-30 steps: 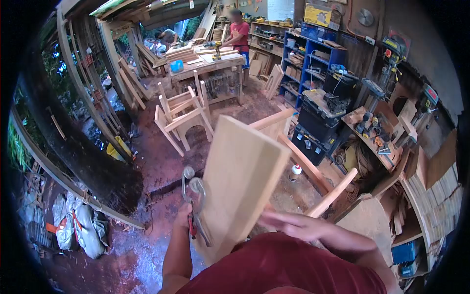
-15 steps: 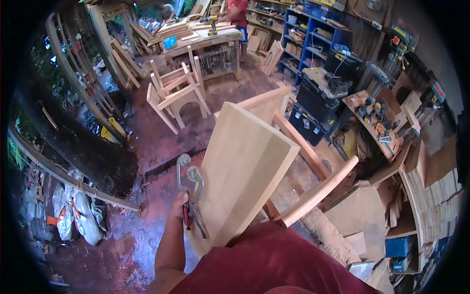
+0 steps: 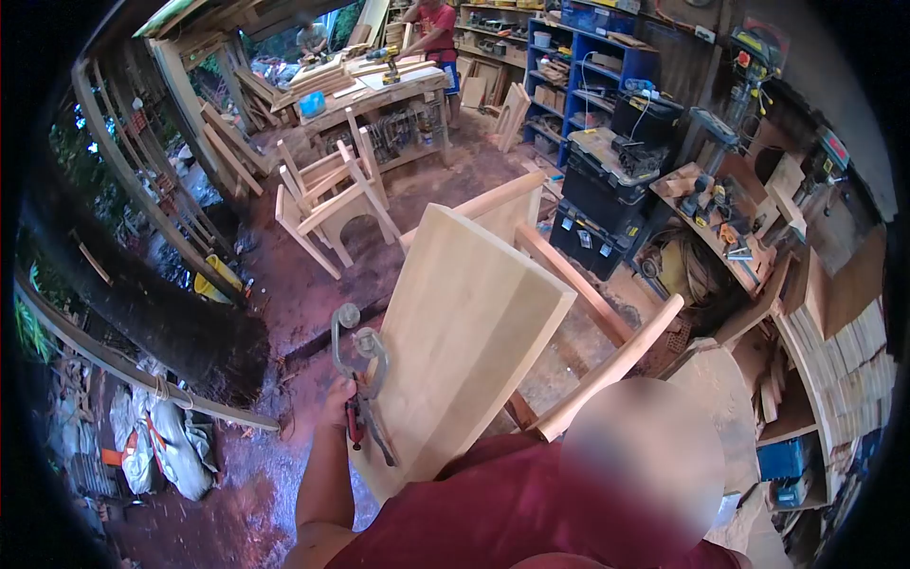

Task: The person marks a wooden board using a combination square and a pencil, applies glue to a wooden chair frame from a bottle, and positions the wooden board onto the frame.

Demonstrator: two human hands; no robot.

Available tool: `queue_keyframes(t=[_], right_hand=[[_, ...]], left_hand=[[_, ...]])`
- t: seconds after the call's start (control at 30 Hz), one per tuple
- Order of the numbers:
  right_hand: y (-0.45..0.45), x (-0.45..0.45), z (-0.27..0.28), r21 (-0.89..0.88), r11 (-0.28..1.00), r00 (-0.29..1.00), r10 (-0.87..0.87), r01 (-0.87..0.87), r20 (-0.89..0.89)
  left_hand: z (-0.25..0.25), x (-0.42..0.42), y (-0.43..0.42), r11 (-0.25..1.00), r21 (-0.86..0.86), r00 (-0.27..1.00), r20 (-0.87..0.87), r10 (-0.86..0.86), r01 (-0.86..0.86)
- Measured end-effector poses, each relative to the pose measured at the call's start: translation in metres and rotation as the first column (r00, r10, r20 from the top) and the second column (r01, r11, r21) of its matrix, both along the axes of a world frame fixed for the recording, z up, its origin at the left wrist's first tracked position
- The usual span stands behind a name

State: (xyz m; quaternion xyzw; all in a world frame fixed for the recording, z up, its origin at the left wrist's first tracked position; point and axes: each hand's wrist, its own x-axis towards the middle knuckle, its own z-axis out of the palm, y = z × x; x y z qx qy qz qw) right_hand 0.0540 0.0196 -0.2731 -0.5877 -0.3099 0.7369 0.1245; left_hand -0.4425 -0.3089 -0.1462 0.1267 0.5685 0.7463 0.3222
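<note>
My left hand (image 3: 336, 400) is closed around the handles of a locking C-clamp (image 3: 373, 384) with round swivel pads and a red lever. Its jaws stand at the left edge of a thick pale wooden panel (image 3: 474, 313); whether the pads touch the wood I cannot tell. The panel is tilted in front of my dark red shirt. Behind and right of it are rounded wooden rails (image 3: 616, 365) of a frame. My right hand does not show.
A wooden chair frame (image 3: 332, 204) stands ahead on the floor, before a workbench (image 3: 379, 95) with a drill and boards. Two people are near that bench. Black tool cases (image 3: 602, 204) and a blue shelf (image 3: 578, 95) are at right. A blurred patch covers the lower right.
The camera view has tilted up slightly and shifted, showing more of the people behind. The clamp stays in my left hand by the panel edge. A blurred patch now covers the lower right.
</note>
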Motion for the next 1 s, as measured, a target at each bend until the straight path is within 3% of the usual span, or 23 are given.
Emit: queue_keyframes(t=[0.07,0.37,0.63,0.87,1.0], right_hand=[[0.004,-0.009,0.001,0.013,1.0,1.0,0.017,-0.017,0.005],[0.02,-0.048,0.006,0.062,0.994,0.995,0.088,-0.09,0.039],[0.045,-0.099,0.017,0.153,0.97,0.98,0.177,-0.189,0.089],[0.043,-0.154,0.034,0.225,0.938,0.952,0.213,-0.262,0.22],[0.03,-0.186,0.042,0.218,0.924,0.911,0.23,-0.316,0.343]], left_hand=[[-0.008,-0.012,-0.001,0.995,0.043,0.996,0.012,-0.087,0.087],[-0.002,-0.036,-0.009,0.985,0.034,0.983,0.052,-0.174,0.172],[0.014,-0.066,-0.019,0.985,-0.009,0.984,0.04,-0.172,0.172],[-0.007,-0.162,0.001,0.959,0.001,0.957,0.066,-0.284,0.284],[0.018,-0.209,0.019,0.925,-0.001,0.923,0.06,-0.38,0.381]])
